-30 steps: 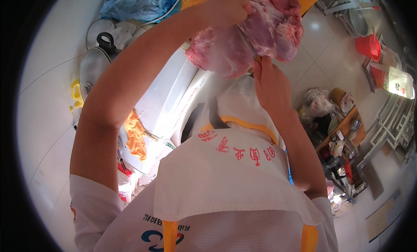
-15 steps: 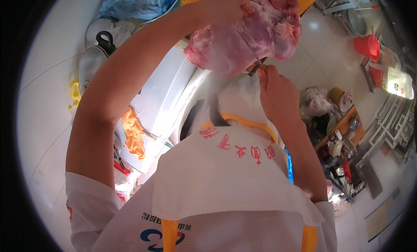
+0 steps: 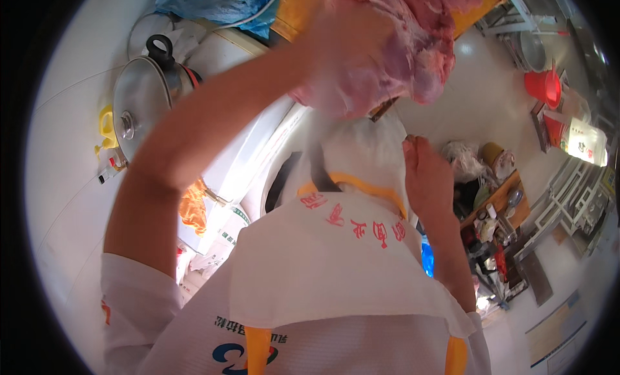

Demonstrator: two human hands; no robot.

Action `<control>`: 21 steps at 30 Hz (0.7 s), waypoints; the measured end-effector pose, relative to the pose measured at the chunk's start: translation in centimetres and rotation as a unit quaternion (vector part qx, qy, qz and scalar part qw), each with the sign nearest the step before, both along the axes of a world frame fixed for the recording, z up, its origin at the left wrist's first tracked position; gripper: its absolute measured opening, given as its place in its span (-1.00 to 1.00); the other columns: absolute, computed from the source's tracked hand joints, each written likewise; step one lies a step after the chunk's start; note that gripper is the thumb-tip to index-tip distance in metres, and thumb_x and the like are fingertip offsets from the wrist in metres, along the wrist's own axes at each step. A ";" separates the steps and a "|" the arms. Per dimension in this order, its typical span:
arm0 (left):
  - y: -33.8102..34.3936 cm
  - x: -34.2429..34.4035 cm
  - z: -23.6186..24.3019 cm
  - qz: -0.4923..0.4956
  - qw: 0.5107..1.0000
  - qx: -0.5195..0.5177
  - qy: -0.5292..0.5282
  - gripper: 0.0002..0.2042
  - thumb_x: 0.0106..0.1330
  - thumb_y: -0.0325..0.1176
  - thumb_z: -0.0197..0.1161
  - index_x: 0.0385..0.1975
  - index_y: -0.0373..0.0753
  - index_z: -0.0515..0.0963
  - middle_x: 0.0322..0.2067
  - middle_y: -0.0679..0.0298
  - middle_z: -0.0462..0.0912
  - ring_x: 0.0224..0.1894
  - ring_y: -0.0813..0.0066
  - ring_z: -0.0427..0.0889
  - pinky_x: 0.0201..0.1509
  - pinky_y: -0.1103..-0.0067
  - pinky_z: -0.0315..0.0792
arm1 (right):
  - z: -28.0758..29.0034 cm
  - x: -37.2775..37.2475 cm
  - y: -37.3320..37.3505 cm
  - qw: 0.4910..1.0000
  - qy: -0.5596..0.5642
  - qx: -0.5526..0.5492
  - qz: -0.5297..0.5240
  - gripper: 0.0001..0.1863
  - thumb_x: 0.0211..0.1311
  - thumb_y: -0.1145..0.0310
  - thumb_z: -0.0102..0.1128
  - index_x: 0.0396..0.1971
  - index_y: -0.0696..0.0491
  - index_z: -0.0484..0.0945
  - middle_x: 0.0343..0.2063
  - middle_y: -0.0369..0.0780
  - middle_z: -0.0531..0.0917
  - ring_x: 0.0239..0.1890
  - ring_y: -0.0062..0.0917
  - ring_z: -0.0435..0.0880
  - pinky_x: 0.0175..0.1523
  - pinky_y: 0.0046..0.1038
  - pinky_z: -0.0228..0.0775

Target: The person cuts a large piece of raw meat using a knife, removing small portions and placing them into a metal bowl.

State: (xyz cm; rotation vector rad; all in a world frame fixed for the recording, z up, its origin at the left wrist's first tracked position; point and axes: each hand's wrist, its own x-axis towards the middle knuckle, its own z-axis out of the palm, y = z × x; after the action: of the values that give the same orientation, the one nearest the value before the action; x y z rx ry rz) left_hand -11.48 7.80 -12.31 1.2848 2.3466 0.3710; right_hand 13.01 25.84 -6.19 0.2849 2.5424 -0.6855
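A large piece of raw pink meat (image 3: 420,52) lies at the top of the view on a yellowish board (image 3: 294,12). My left hand (image 3: 355,42) reaches over and rests on its left part; its fingers are smeared and blend into the meat. To the right of my apron (image 3: 342,265), and apart from the meat, is my right hand (image 3: 427,175). Its fingers are curled closed. No blade shows at it now, and whatever they hold is hidden.
At left stand a lidded steel pot (image 3: 139,94) with a black handle and a yellow bottle (image 3: 106,126). A blue plastic bag (image 3: 219,3) lies far left, an orange cloth (image 3: 192,210) below my left arm. Rightward are a red dipper (image 3: 544,86) and a cluttered wooden board (image 3: 520,191).
My right hand has drawn back from the meat, toward me and right; the knife seen in it earlier no longer shows. My left hand has shifted lower over the meat.
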 end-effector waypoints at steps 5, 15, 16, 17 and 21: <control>8.3 8.1 0.6 0.271 0.953 -0.101 0.095 -0.32 0.24 -0.13 0.30 0.18 -0.66 0.50 0.27 -0.36 0.45 0.35 -0.41 0.37 0.55 -0.05 0.11 | -3.3 0.8 -1.9 0.995 0.099 -0.018 -0.003 -0.74 0.63 0.16 0.04 0.01 0.05 0.48 -0.37 0.00 0.73 -0.40 0.07 0.70 -0.35 0.07 0.53; 11.7 9.7 -2.1 0.418 0.906 0.009 0.063 -0.23 0.32 -0.20 0.22 0.34 -0.81 0.27 0.48 -0.53 0.06 0.53 -0.71 -0.10 0.63 -0.23 -0.34 | -7.9 -1.9 -2.4 0.979 0.141 -0.033 0.146 -0.68 0.37 0.36 0.22 0.06 0.13 0.56 -0.15 0.03 0.73 -0.11 0.07 0.70 -0.10 0.03 0.52; 11.7 9.6 -2.0 0.418 0.906 -0.008 0.067 -0.23 0.32 -0.20 0.21 0.34 -0.81 0.28 0.48 -0.53 0.07 0.53 -0.71 -0.09 0.63 -0.24 -0.35 | -7.8 -2.5 -2.6 0.976 0.149 -0.030 0.153 -0.66 0.36 0.35 0.23 0.08 0.13 0.57 -0.10 0.02 0.73 -0.07 0.06 0.70 -0.06 0.02 0.52; 11.6 9.4 -1.8 0.413 0.908 -0.019 0.063 -0.23 0.32 -0.20 0.21 0.34 -0.81 0.28 0.48 -0.53 0.07 0.53 -0.72 -0.09 0.63 -0.24 -0.35 | -7.8 -2.9 -2.8 0.974 0.156 -0.028 0.160 -0.63 0.34 0.33 0.23 0.10 0.12 0.58 -0.06 0.01 0.73 -0.02 0.04 0.70 -0.03 0.00 0.53; 11.5 9.1 -1.0 0.396 0.917 -0.027 0.047 -0.22 0.31 -0.20 0.22 0.34 -0.81 0.28 0.48 -0.53 0.08 0.52 -0.73 -0.06 0.63 -0.24 -0.33 | -9.0 -3.2 -3.2 0.968 0.192 0.002 0.162 -0.60 0.36 0.28 0.23 0.13 0.10 0.60 0.11 -0.01 0.69 0.16 -0.01 0.65 0.12 -0.03 0.50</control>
State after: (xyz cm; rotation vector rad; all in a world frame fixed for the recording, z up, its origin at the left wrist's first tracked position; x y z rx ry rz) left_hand -2.42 19.32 -13.26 0.2624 2.8480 0.4816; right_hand 9.85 22.62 -15.20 -0.2883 2.8572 -0.6565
